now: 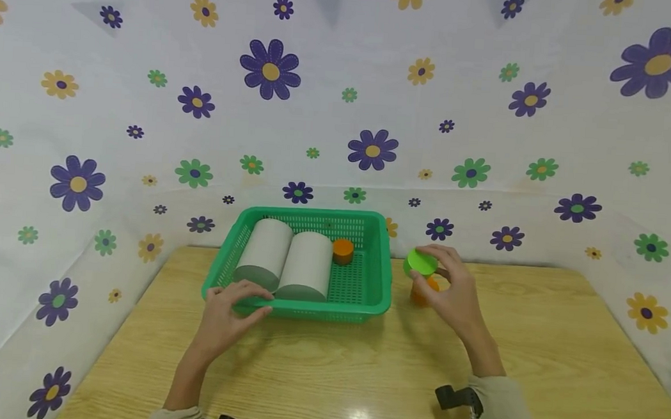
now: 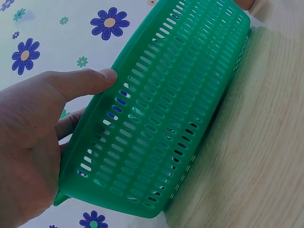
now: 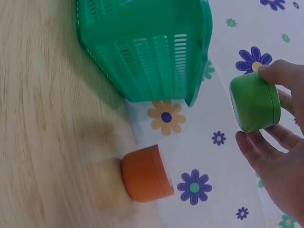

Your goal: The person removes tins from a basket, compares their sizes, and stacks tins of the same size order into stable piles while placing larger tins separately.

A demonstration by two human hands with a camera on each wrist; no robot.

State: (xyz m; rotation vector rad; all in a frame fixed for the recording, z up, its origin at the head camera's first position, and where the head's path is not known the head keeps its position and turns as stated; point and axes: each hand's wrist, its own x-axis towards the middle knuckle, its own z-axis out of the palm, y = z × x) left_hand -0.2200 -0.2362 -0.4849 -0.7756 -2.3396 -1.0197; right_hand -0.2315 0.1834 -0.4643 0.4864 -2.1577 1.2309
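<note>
My left hand (image 1: 226, 315) grips the near rim of a green plastic basket (image 1: 329, 308) by its left corner, thumb outside and fingers over the edge. Held between thumb and fingers of my right hand (image 1: 455, 299) is a small green lidded container (image 3: 255, 101). It is raised off the table, right of the basket. Below it, an orange lidded container (image 3: 145, 175) stands upright on the table. Inside the basket, two large white cylinders (image 1: 306, 264) lie side by side on the left. Another small orange container (image 1: 342, 251) sits to their right.
The basket stands on a light wooden table (image 1: 325, 375), near its back edge. Behind hangs a white flower-print cloth (image 1: 319, 106) that also runs along both sides. A dark wrist camera (image 1: 455, 397) is strapped to the right wrist.
</note>
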